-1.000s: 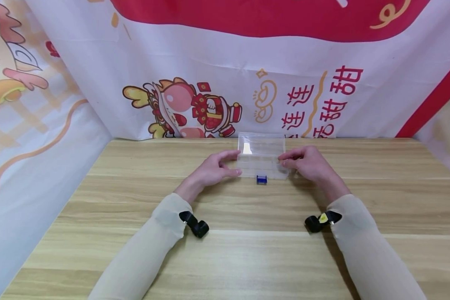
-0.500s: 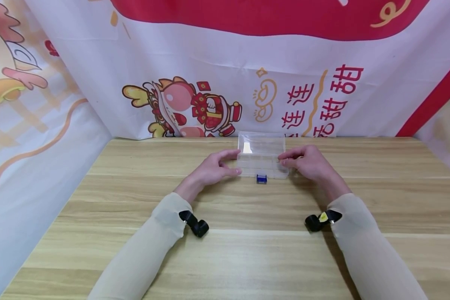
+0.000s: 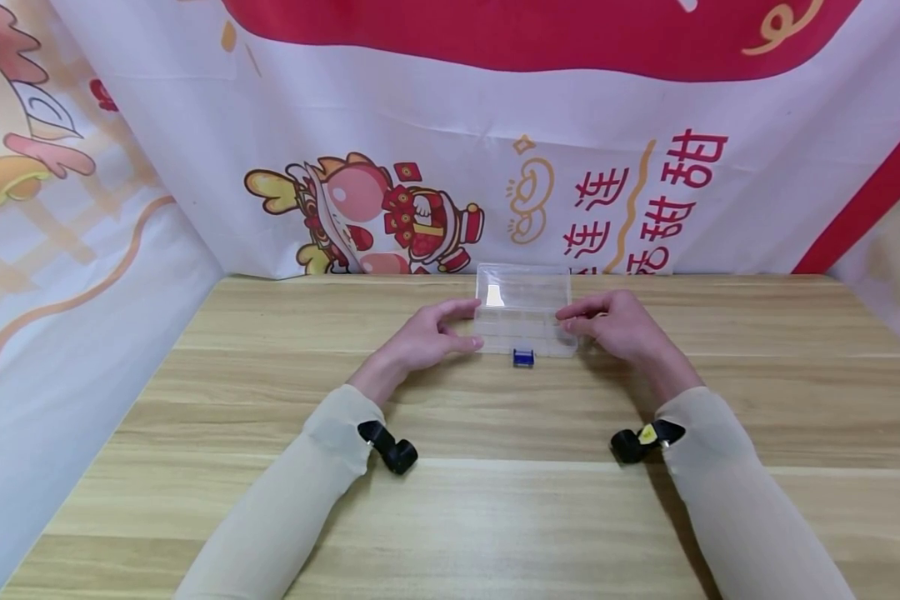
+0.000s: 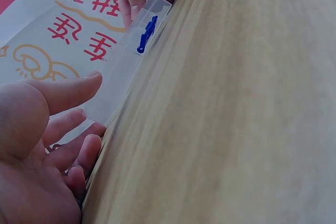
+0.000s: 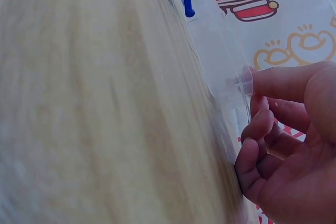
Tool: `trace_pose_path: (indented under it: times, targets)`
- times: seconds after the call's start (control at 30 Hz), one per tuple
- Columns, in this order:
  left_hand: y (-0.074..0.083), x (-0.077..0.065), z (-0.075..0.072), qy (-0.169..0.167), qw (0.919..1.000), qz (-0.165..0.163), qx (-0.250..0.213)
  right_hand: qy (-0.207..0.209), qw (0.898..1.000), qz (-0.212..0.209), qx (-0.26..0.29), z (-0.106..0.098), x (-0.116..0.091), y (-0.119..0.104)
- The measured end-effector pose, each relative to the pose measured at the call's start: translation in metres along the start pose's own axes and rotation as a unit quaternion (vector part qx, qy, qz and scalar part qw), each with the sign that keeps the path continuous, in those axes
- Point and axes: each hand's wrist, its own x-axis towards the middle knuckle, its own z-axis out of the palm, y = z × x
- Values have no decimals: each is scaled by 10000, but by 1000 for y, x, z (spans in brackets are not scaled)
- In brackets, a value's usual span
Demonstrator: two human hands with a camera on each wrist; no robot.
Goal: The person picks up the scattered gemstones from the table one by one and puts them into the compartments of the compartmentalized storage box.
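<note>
A clear plastic compartment box (image 3: 522, 343) sits near the back of the table, its transparent lid (image 3: 528, 287) raised behind it. A blue latch (image 3: 523, 358) marks the middle of its front side. At the box's left end, my left hand (image 3: 424, 337) spreads thumb and forefinger along the corners; its thumb (image 4: 73, 90) is straight and the other fingers are loosely bent. My right hand (image 3: 621, 327) is at the right end, where thumb and forefinger pinch a small clear, rounded plastic piece (image 5: 244, 81). Exactly what that piece is stays unclear.
The wooden table (image 3: 450, 525) stretches in front of the box. A printed cloth (image 3: 420, 100) hangs directly behind the table's back edge, and another cloth (image 3: 82, 275) runs along the left side. Both wrists carry black cameras (image 3: 399, 457).
</note>
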Motion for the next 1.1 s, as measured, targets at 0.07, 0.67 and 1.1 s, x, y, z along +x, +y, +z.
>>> trace_pose_path:
  times: [0.07,0.67,1.1]
  targets:
    - [0,0,0,-8,10000,17,-1,-7,10000,-4,4,0,0,0]
    - [0,1,0,-15,10000,28,4,-454,9987,200,90,-12,-4,3]
    - [-1,0,-1,-29,10000,79,-2,-128,9996,69,-226,-23,-8,8]
